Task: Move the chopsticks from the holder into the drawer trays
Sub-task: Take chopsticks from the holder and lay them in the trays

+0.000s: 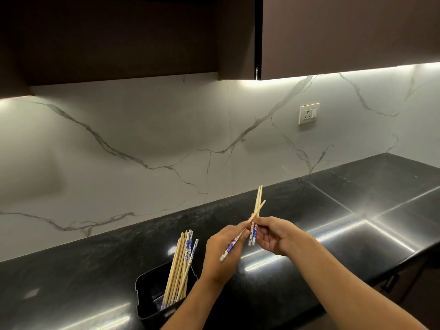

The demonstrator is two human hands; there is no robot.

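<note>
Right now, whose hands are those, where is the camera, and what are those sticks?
There is no machine here, just a person's two bare hands. The one picture comes from a camera worn on that person's head, looking down at a shiny black counter. The sticks are for eating. The left hand pinches one chopstick, held slanted. The right hand holds two chopsticks pointing up, and the single one crosses them. A black holder on the counter keeps more chopsticks. A socket sits on the marble wall behind. The drawer they should go into is not in the picture.
</note>
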